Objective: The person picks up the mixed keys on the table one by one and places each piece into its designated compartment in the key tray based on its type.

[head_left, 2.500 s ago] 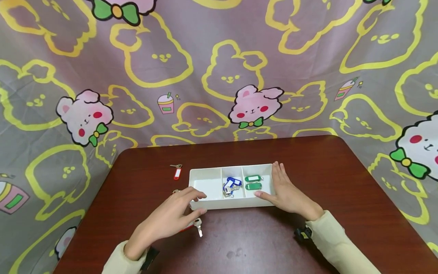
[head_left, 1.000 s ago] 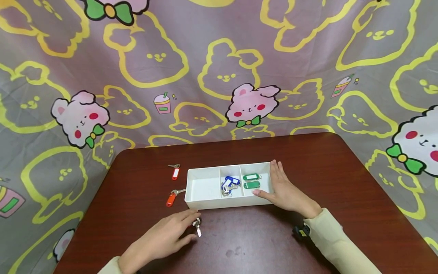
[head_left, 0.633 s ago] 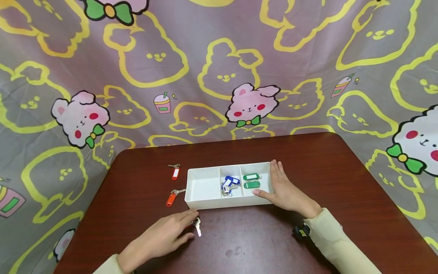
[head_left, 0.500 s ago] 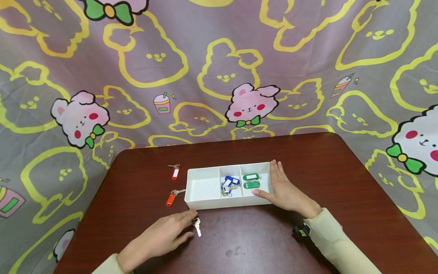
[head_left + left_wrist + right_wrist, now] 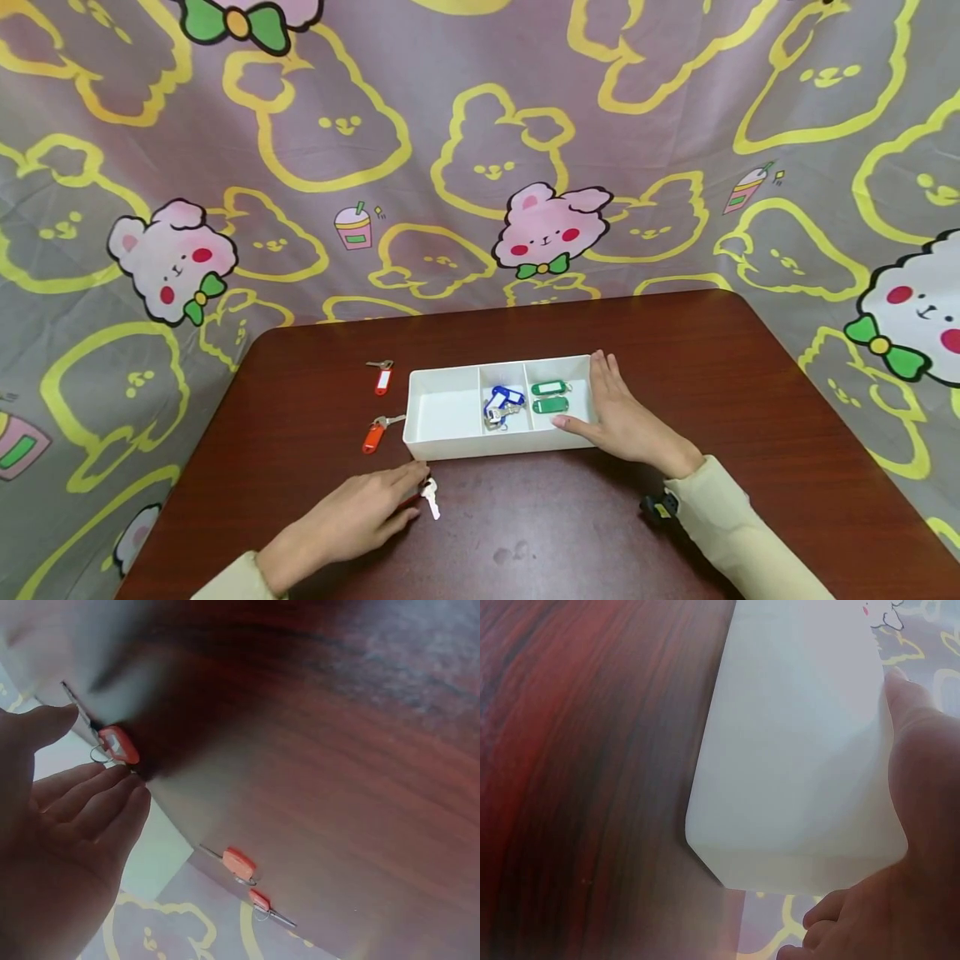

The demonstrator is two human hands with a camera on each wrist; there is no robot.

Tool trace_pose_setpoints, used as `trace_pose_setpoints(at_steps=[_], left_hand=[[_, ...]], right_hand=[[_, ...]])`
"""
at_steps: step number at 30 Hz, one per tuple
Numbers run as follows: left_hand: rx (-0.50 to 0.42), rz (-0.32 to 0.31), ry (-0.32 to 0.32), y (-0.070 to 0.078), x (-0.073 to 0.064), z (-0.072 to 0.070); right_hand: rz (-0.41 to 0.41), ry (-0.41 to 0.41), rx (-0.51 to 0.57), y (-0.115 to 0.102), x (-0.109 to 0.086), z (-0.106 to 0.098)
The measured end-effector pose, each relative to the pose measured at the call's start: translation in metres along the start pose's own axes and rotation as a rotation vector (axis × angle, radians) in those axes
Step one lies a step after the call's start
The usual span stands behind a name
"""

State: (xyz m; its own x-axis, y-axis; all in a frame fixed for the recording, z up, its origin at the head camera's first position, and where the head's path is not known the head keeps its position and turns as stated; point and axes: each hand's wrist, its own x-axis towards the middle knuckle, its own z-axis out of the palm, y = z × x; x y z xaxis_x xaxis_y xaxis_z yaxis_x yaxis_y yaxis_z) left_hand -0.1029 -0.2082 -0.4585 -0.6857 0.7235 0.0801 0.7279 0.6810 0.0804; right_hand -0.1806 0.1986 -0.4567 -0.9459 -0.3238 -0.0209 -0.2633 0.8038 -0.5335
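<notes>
1. Patterned cloth [image 5: 442,133]: far side plus left and right; bear, rabbit and cup prints, several cut off at the frame edges.
2. Brown table [image 5: 600,525]: wood grain, near edge out of frame.
3. White tray [image 5: 480,450]: mid-table, three compartments; right end partly covered.
4. Right hand [image 5: 630,425]: against tray's right end, fingers straight, thumb over near rim; braced, not clenched. Pale sleeve [image 5: 742,533] cut off at bottom.
5. Left hand [image 5: 352,512]: near-left of tray, fingers extended, thumb apart, not gripping; at the near key [image 5: 431,498]. Contact hard to tell.
6. Near key: on table, just near of tray's left end. Its red tag [image 5: 118,745] mostly hidden in head view; left wrist view shows a pale label, unreadable.
7. Other red-tagged keys, left of tray: far key [image 5: 383,379], white label, too small to read; middle key [image 5: 375,435], orange-red face up, tip by tray wall, touching or not unclear.
8. Blue tags [image 5: 505,397]: middle compartment, overlapping with keys, count uncertain; white labels illegible.
9. Green tags [image 5: 551,406]: two, right compartment; far one has white label, illegible.
</notes>
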Motion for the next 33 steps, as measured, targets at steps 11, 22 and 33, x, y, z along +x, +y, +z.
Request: trace_pose_setpoints(at_steps=[11,22,33], left_hand=[[0.04,0.041,0.087,-0.004,-0.001,0.011],[0.077,0.052,0.152,-0.005,0.0,0.015],[0.086,0.061,0.219,-0.006,0.002,0.019]], right_hand=[[0.001,0.004,0.001,0.0,0.0,0.0],[0.0,0.006,0.004,0.0,-0.001,0.001],[0.002,0.004,0.007,0.0,-0.001,0.001]])
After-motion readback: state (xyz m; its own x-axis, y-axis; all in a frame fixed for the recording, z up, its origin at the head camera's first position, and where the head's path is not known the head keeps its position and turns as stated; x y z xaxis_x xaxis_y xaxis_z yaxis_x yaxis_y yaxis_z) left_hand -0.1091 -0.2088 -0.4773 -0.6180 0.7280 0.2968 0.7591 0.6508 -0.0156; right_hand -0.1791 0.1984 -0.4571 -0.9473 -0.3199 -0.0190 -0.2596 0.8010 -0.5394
